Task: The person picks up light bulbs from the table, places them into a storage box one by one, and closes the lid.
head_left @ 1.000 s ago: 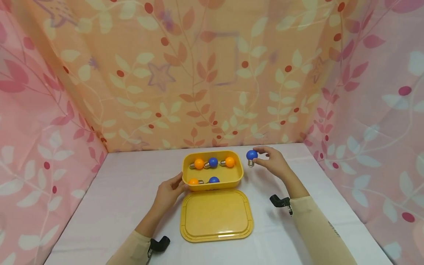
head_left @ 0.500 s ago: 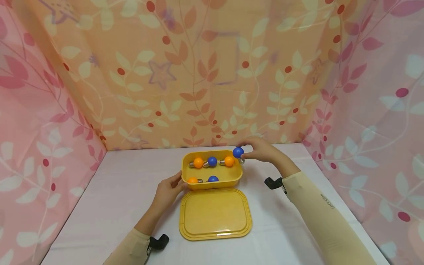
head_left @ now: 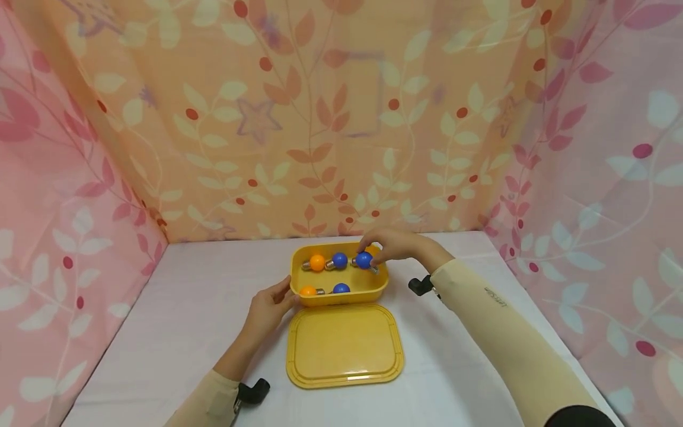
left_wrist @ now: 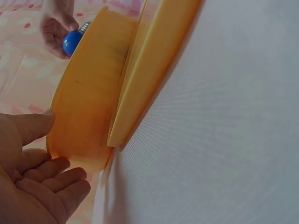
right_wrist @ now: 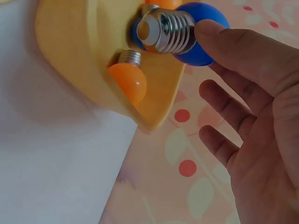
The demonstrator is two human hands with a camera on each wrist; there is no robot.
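Observation:
A blue light bulb (head_left: 364, 260) is pinched between the thumb and fingers of my right hand (head_left: 397, 244), over the right end of a yellow box (head_left: 341, 300). Its metal screw base (right_wrist: 175, 31) points toward the right wrist camera. My left hand (head_left: 270, 306) rests at the box's left end, its thumb (left_wrist: 35, 127) at the rim and the other fingers loosely bent against the wall. Inside lie more bulbs: an orange bulb (head_left: 317, 263) and a blue bulb (head_left: 339, 260) at the back, an orange bulb (head_left: 308, 291) and a blue bulb (head_left: 341, 288) at the front. The held bulb covers another orange one.
A yellow lid (head_left: 345, 346) lies flat on the white tabletop (head_left: 213, 284), just in front of the box. Patterned cloth (head_left: 320, 118) stands behind and along both sides of the table. Each sleeve carries a black wrist camera (head_left: 420, 286).
My right hand has moved left with the blue bulb, from the table beside the box to over its right end; the bulb has tilted. The left hand has stayed at the box.

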